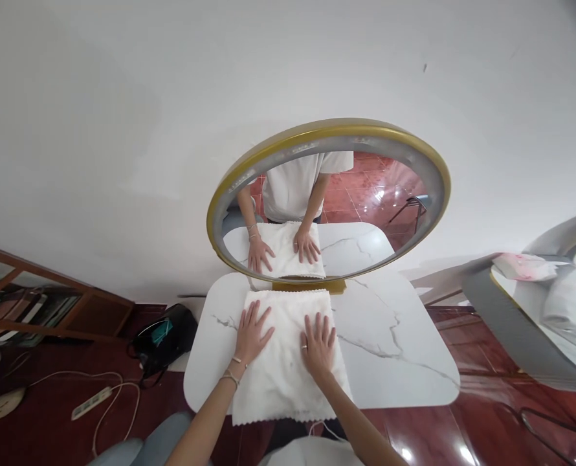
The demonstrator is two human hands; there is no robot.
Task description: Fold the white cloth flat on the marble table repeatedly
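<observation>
A white cloth (283,369) with scalloped edges is spread flat on the white marbled table (399,349), its near edge hanging over the front. My left hand (252,333) lies palm down on the cloth's upper left part, fingers apart, with bracelets at the wrist. On the right side of the cloth rests my right hand (318,344), also palm down with fingers spread and a ring on one finger. Neither hand grips anything. An oval mirror (356,194) with a gold rim stands behind the cloth and reflects both hands and a white shirt.
A black bag (166,336) sits on the floor left of the table. Near it lie a power strip (91,403) and cables. A wooden shelf (96,317) holds books at far left. On a second table at right are a pink-white packet (525,266) and a white bag (574,304).
</observation>
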